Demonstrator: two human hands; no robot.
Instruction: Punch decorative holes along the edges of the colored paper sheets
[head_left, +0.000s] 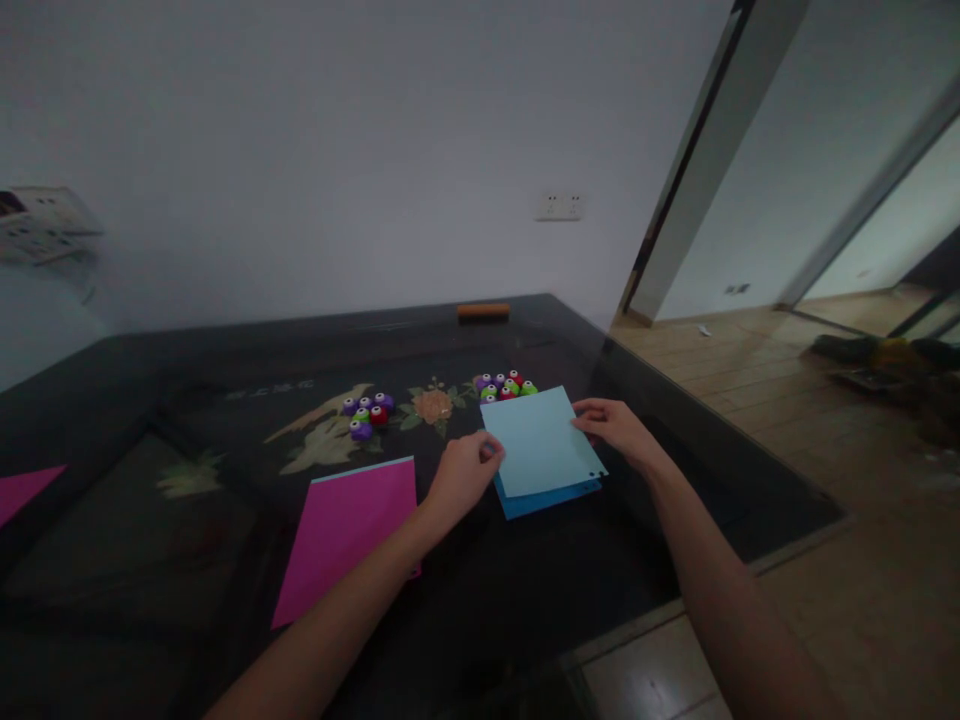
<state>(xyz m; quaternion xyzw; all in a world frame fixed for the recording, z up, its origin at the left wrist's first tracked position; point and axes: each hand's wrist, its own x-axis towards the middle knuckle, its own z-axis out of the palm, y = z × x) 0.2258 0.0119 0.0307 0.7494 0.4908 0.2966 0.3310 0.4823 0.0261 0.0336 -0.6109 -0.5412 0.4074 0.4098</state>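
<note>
A light blue sheet of paper (541,440) is held up at a slight tilt between my two hands. My left hand (466,470) pinches its left edge, fingers closed. On the opposite edge, my right hand (611,425) grips the sheet between thumb and fingers. Beneath it lies a darker blue sheet (544,497), mostly covered, with small dark notches near the right corner. Left of my left forearm is a magenta sheet (352,530) with a thin pale strip showing along its top edge. Behind the light blue sheet sits a cluster of small eye-topped toys (506,385) in purple, green and red.
A second cluster of eye-topped toys (367,412) stands on the dark glossy table (480,640), left of a printed flower. An orange-brown cylinder (483,312) lies at the far edge. Another magenta sheet (26,492) is at far left. The wall has a socket (559,207).
</note>
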